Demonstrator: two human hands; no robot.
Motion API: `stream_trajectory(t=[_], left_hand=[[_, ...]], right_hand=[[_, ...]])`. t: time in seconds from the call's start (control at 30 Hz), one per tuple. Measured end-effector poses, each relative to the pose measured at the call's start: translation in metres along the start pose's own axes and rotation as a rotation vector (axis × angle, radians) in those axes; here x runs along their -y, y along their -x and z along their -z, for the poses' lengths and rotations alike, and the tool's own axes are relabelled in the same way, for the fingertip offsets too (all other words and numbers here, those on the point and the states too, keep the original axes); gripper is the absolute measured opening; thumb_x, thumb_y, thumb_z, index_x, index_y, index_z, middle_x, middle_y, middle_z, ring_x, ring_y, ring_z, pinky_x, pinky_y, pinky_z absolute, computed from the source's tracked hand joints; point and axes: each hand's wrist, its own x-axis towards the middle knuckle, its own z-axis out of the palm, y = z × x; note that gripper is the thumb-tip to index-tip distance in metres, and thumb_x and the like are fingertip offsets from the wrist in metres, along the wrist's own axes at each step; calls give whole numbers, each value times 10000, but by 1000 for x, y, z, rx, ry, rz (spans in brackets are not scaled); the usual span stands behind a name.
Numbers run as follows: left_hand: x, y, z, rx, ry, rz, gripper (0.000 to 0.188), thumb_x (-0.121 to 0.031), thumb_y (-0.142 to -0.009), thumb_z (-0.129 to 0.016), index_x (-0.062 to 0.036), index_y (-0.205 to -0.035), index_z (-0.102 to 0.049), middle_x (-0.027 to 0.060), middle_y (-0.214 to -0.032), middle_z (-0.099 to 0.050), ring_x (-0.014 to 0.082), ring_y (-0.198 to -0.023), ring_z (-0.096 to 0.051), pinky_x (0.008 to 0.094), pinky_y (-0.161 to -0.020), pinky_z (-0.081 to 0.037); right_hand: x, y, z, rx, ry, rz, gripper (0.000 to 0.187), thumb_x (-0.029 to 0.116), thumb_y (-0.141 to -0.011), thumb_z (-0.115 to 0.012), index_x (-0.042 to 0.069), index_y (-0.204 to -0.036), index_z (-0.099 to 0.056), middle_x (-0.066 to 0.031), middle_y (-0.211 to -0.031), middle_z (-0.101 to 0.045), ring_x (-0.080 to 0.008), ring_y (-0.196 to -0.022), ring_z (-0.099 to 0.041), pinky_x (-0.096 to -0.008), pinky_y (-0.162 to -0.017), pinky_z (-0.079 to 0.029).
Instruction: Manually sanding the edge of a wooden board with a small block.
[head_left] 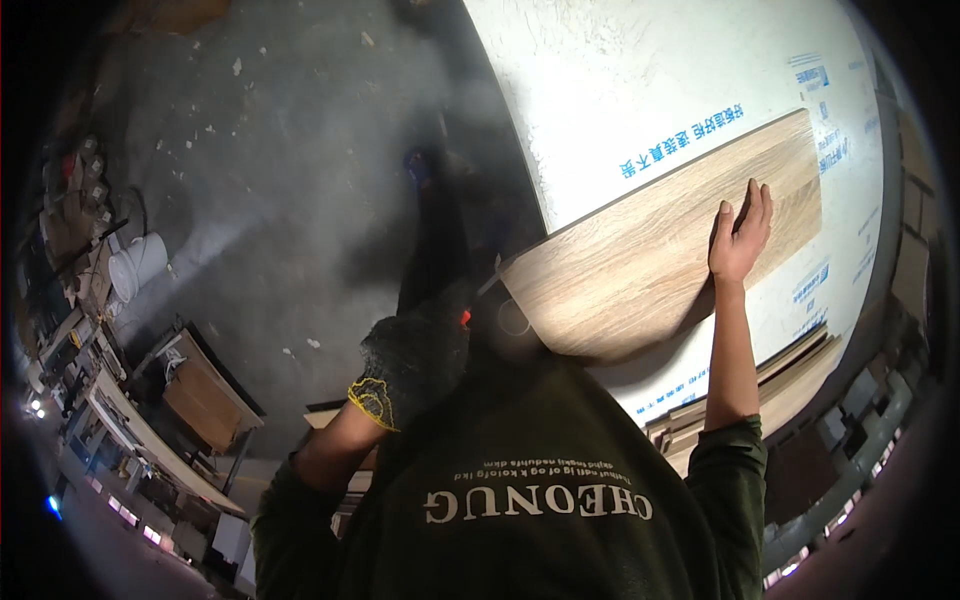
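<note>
A wood-grain board (620,270) lies at a slant on a white printed sheet, with one corner toward my body. My bare right hand (742,235) rests flat on the board near its far end, thumb and fingers apart. My left hand (415,350), in a dark knit glove with a yellow cuff, is closed at the board's near end. It grips a dark tool (492,318) with a small red spot, held against or beside the board's short edge. Shadow hides most of the tool and the fingers, and I cannot make out its kind.
Under the board, the white sheet (610,80) carries blue print. Narrow wood strips (790,375) are stacked at the right, near my forearm. On the grey floor (290,120) at the left stand a white bucket (138,267) and a brown panel (205,405). Shelving and clutter line the left rim.
</note>
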Motion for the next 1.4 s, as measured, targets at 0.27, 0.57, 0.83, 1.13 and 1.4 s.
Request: stream_trajectory(t=[0.27, 0.57, 0.83, 1.13, 1.4], left_hand=[[-4, -16, 3, 158, -310, 15, 214, -201, -902, -539, -76, -1073, -568, 123, -713, -593, 286, -524, -591, 437, -455, -463], [-5, -36, 15, 453, -233, 199, 213, -279, -906, -531, -127, -1054, -550, 160, -758, -666, 399, -646, -660, 520, -575, -513], [-1, -37, 9, 456, -244, 182, 205, -293, -909, -530, -115, -1009, -549, 169, -740, -657, 409, -655, -655, 528, -574, -510], [20, -42, -17, 183, -330, -102, 178, -247, -888, -553, -77, -936, -565, 146, -703, -635, 325, -596, -654, 473, -490, -494], [78, -47, -82, -190, 214, 18, 252, -159, -875, -632, -70, -1105, -581, 130, -756, -655, 264, -664, -656, 390, -601, -526]], right_hand=[[1, 0, 1, 15, -90, -5, 563, 371, -946, -535, 51, -1401, -449, -248, -1460, -381, -416, -1365, -327, -506, -1121, -230], [5, -2, 2, 14, -86, -22, 589, 432, -953, -517, 49, -1396, -453, -249, -1456, -383, -416, -1357, -339, -500, -1110, -254], [5, -2, 2, 11, -77, -19, 572, 398, -951, -534, 48, -1396, -453, -250, -1452, -386, -416, -1354, -342, -506, -1107, -257], [2, 1, 7, -20, -41, -9, 529, 304, -914, -572, 67, -1378, -479, -239, -1437, -409, -413, -1333, -371, -497, -1106, -269], [2, -3, 4, -45, -33, 3, 535, 281, -887, -585, 65, -1365, -483, -243, -1427, -417, -408, -1325, -381, -500, -1104, -259]])
